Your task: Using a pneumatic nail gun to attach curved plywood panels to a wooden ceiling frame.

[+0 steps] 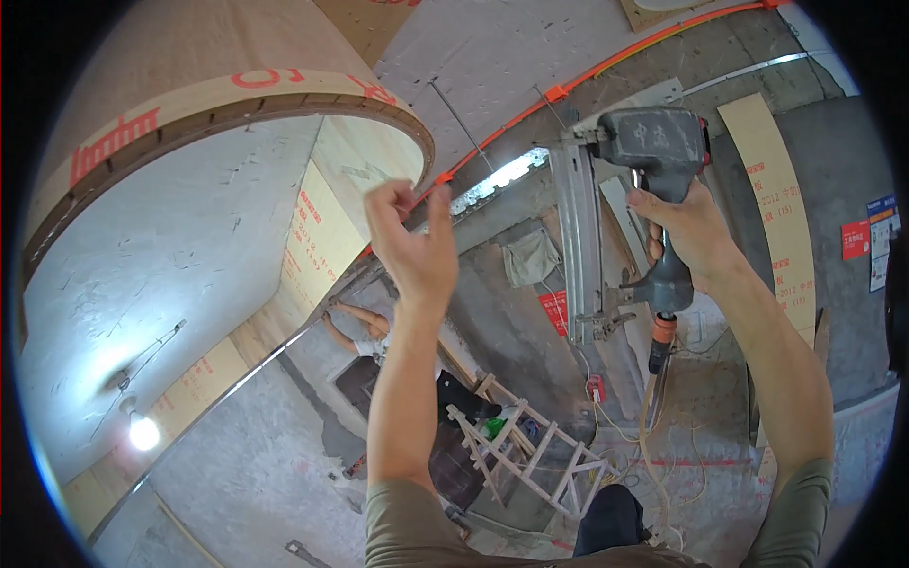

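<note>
My right hand (pixel 677 213) is wrapped round the handle of a dark grey pneumatic nail gun (pixel 649 142), held upright with its long metal magazine (pixel 580 237) to the left and a hose connector (pixel 663 336) hanging below. My left hand (pixel 412 241) is raised beside the curved plywood ceiling edge (pixel 251 113), just below an orange conduit (pixel 598 71). Its fingers are loosely bent, with thumb and fingers apart and nothing visible between them. Whether it touches anything behind is unclear.
A person (pixel 369 346) reaches up to the edge behind my left forearm, near a wooden ladder (pixel 530 459). A lit bulb (pixel 144 431) hangs at left. A long board strip (pixel 767 204) is at right. Hoses and cords (pixel 699 483) lie below. Metal rods (pixel 459 118) show overhead.
</note>
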`<control>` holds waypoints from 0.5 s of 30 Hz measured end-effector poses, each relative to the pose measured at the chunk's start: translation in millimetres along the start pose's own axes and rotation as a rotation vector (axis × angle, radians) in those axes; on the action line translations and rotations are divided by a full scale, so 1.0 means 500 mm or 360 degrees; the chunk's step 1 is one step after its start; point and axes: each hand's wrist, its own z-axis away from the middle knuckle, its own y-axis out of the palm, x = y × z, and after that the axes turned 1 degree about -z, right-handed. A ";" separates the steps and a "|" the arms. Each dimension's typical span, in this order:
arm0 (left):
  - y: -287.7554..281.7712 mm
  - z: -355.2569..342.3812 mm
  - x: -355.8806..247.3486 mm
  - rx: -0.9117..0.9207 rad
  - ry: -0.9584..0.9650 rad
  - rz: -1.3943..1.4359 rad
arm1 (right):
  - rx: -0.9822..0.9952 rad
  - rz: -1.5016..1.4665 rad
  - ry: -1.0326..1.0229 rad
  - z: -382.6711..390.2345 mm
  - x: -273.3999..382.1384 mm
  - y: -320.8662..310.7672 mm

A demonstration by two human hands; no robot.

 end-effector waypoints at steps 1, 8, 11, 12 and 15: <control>0.000 -0.019 0.016 0.0008 -0.0004 -0.0006 | 0.0003 -0.0004 0.0009 -0.005 0.002 0.005; 0.020 -0.103 0.057 0.0425 0.0224 -0.0034 | 0.0107 0.0103 -0.0186 -0.072 0.039 0.046; 0.022 -0.108 0.055 0.0454 0.0270 -0.0134 | 0.0142 0.0151 -0.0271 -0.092 0.070 0.068; 0.017 -0.108 0.052 0.0489 0.0221 -0.0163 | 0.0163 0.0187 -0.0295 -0.096 0.079 0.077; 0.016 -0.110 0.054 0.0467 0.0251 -0.0195 | 0.0231 0.0193 -0.0386 -0.116 0.092 0.092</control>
